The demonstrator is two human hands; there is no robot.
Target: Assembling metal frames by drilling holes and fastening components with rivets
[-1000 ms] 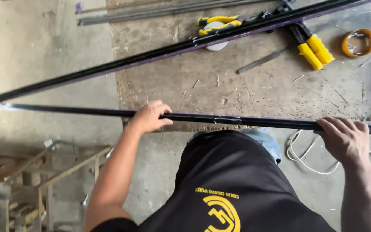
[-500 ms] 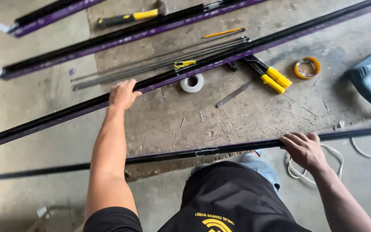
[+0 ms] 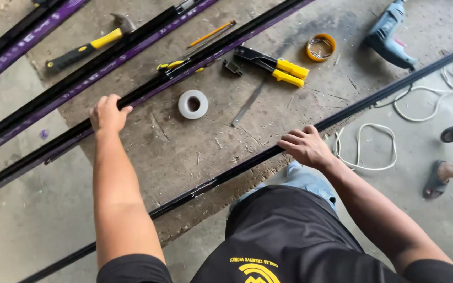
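Observation:
My left hand [image 3: 107, 112] is closed over a long black and purple metal profile [image 3: 148, 90] that runs diagonally across a worn board on the concrete floor. My right hand [image 3: 306, 145] rests on a thinner black bar [image 3: 237, 170] lying nearer to me, fingers curled over its top edge. Between the two bars sits a white roll of tape [image 3: 193, 104].
A yellow-handled rivet tool [image 3: 276, 67], a flat metal strip [image 3: 247, 105], a yellow tape ring [image 3: 320, 46], a blue drill [image 3: 389, 32], a hammer [image 3: 93, 44] and more purple profiles [image 3: 22, 34] lie around. White cord [image 3: 373, 152] coils at right, near another person's sandalled feet [image 3: 446, 175].
My left hand left the near thin bar and reached forward onto the farther black and purple profile. My right hand stayed on the thin bar. The view swung toward the tools.

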